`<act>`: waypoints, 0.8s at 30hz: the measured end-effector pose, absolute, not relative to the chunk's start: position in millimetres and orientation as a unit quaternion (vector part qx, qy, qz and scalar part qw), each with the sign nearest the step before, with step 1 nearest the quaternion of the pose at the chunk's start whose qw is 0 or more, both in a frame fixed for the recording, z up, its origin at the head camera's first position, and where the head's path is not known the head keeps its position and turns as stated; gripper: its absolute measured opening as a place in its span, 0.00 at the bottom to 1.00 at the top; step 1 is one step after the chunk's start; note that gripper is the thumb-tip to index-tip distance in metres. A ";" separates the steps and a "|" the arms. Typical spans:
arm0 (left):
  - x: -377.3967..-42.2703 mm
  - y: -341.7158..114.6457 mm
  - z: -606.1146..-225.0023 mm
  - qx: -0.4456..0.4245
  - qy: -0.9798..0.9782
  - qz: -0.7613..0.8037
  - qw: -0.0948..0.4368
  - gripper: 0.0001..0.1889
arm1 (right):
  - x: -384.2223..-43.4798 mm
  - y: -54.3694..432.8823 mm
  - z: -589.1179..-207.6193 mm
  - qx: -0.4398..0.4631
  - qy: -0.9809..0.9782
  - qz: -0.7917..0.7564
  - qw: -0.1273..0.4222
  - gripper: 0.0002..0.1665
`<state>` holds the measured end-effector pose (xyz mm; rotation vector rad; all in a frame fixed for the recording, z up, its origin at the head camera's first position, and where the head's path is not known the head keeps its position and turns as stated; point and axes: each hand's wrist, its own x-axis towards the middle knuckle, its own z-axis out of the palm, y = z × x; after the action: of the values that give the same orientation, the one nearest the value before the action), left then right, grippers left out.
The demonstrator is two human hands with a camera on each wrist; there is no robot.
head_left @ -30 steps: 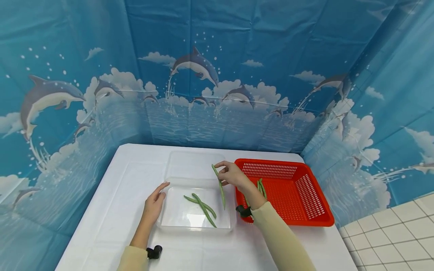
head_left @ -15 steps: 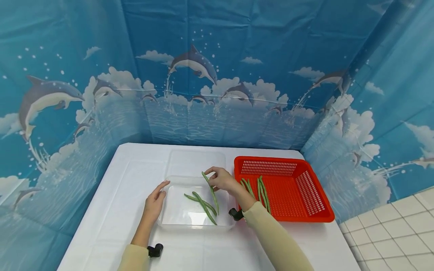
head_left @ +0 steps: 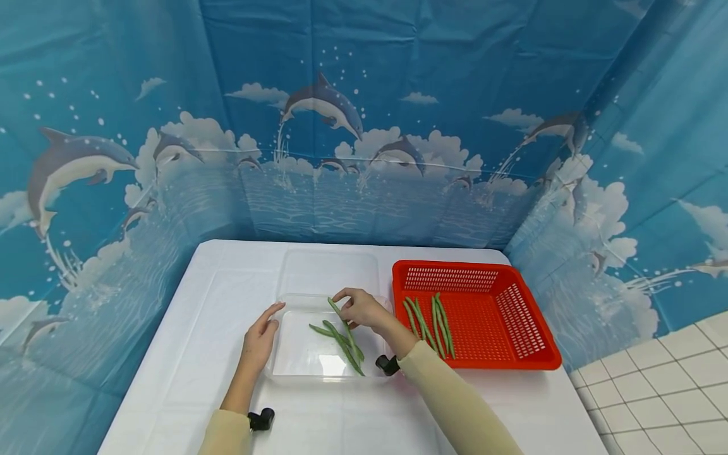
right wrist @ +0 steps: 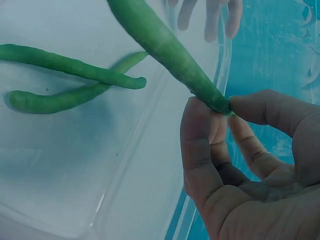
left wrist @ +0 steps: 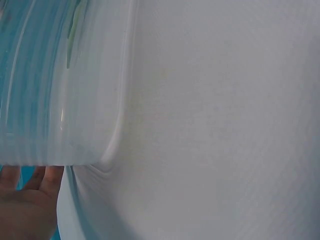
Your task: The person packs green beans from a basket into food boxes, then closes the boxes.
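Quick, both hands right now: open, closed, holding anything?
Left hand: open, gripping nothing, at the clear container's left side.
Right hand: closed, pinching one green bean near its end.

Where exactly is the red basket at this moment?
In the head view, the red basket stands on the white table, to the right of the clear container.

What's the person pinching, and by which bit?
The right hand pinches a green bean near one end. The left hand, beside the clear box, grips nothing.
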<state>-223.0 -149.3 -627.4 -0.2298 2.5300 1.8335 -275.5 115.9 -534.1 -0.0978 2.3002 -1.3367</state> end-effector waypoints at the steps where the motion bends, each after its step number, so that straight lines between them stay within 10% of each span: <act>1: -223.0 -149.5 -627.7 -0.073 0.808 0.585 0.005 0.23 | -275.2 114.4 -535.2 -0.036 0.840 -0.487 0.238 0.23; 24: -222.9 -149.5 -628.1 -0.073 0.808 0.585 0.003 0.23 | -268.0 91.7 -566.1 -0.054 0.876 -0.410 0.248 0.20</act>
<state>-222.9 -149.5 -628.1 -0.2273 2.5328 1.8341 -268.0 91.7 -566.1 -0.1470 2.3892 -1.1165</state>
